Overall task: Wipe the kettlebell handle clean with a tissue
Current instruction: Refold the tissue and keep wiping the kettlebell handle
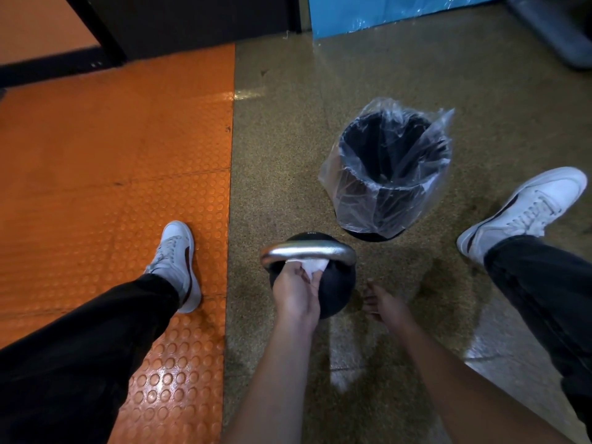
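Observation:
A black kettlebell [339,283] with a silver handle [320,250] stands on the speckled floor between my feet. My left hand [296,293] is closed around a white tissue [312,265] and presses it against the underside of the handle, left of its middle. My right hand [382,304] hovers just right of the kettlebell's body, fingers loosely apart and holding nothing. It looks close to the bell; whether it touches it I cannot tell.
A black bin [389,168] lined with a clear plastic bag stands just behind the kettlebell. My white shoes rest at left [177,261] and right [525,209]. Orange studded matting [112,155] covers the floor to the left. A blue panel [384,11] stands at the back.

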Action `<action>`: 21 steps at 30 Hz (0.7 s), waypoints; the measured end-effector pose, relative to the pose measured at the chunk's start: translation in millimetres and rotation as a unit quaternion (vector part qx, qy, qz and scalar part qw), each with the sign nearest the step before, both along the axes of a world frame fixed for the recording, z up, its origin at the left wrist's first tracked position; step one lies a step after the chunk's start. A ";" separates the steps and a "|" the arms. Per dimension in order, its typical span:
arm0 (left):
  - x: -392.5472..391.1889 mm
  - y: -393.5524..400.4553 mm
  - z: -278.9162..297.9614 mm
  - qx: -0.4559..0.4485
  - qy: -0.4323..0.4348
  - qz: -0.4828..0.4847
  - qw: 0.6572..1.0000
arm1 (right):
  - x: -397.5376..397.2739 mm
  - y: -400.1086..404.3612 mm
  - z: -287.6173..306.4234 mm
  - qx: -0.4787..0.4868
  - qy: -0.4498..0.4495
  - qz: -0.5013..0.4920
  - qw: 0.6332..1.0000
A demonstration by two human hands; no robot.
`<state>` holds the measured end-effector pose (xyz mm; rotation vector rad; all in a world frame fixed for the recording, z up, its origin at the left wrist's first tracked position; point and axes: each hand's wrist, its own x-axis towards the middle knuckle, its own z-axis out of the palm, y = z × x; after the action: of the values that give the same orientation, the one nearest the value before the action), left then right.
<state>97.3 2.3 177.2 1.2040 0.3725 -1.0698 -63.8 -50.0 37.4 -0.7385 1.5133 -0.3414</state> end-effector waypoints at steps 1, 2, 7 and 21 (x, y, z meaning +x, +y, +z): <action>-2.5 5.5 0.4 0.002 -0.008 -0.017 1.000 | 0.1 -1.7 1.0 0.000 -0.003 0.000 1.000; -4.4 11.6 1.3 -0.007 -0.013 -0.032 0.999 | 0.0 -3.5 0.2 0.002 -0.004 -0.005 1.000; 0.5 7.9 9.8 -0.033 -0.039 -0.057 0.997 | 6.5 -12.9 2.2 -0.015 -0.005 -0.019 1.000; 39.6 -6.6 63.4 -0.081 -0.115 -0.275 0.951 | 35.8 -74.5 133.5 -0.237 -0.069 -0.038 0.968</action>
<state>136.9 -4.4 240.6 1.2991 -0.2492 -1.3846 -28.0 -124.5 170.9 -1.0080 1.3413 -0.8157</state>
